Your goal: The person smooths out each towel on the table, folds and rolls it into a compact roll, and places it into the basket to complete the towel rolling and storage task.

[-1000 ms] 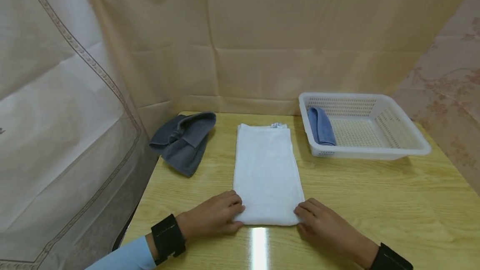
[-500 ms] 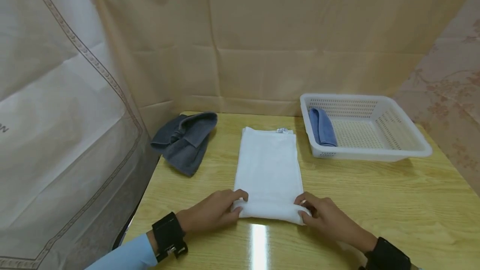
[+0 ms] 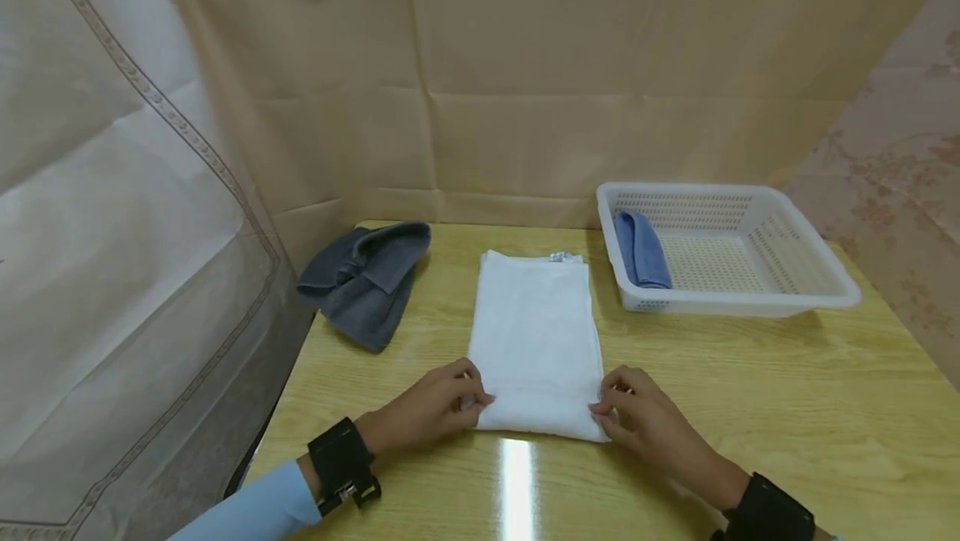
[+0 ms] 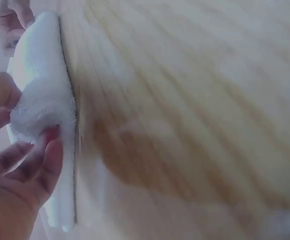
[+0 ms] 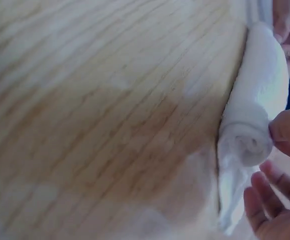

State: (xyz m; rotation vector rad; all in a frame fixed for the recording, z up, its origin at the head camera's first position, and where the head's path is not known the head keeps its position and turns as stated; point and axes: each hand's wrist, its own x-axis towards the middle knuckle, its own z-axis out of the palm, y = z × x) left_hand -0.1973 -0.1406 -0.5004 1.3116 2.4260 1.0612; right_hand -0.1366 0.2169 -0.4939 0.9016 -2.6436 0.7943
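Note:
A white towel [image 3: 536, 324], folded into a long strip, lies lengthwise on the table, its near end turned over into a thick roll. At the left end of that roll my left hand [image 3: 431, 406] grips the towel between thumb and fingers; the left wrist view has fingertips tucked into the fluffy rolled end [image 4: 42, 112]. My right hand [image 3: 660, 424] pinches the opposite end. Seen from the right wrist, the spiral of the roll [image 5: 250, 145] faces out, with the thumb [image 5: 287, 127] against it and the other fingers curled just below.
A crumpled dark grey towel [image 3: 367, 283] lies at the table's back left. Toward the back right stands a white perforated basket [image 3: 750, 306] with a folded blue towel [image 3: 642, 251] at its left side. Beige cloth [image 3: 517, 82] hangs behind the wooden table [image 3: 750, 391].
The towel's flat near end has been turned up into a roll and shifted slightly away from me. Both hands have changed their hold from the corners to the roll's ends.

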